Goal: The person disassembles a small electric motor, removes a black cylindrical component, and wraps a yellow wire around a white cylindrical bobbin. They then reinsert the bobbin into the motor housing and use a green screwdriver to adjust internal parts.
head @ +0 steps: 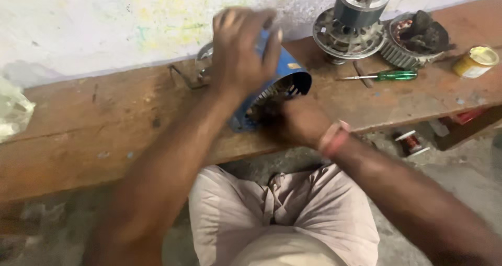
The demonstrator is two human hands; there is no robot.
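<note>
A blue cylindrical motor housing (293,77) with a slotted end lies on its side on the wooden bench (104,125). My left hand (241,46) is clamped over its top, fingers wrapped around the shell. My right hand (293,122) presses against the housing's open near end at the bench's front edge; its fingers are hidden, so I cannot tell what they grip. A pink band sits on my right wrist.
A grey motor stator on a round metal plate (351,28) and a toothed metal ring with dark parts (413,38) stand at the back right. A green-handled screwdriver (389,76) lies near them. A yellow tin (475,62) sits far right. Small coils (410,142) lie on the floor.
</note>
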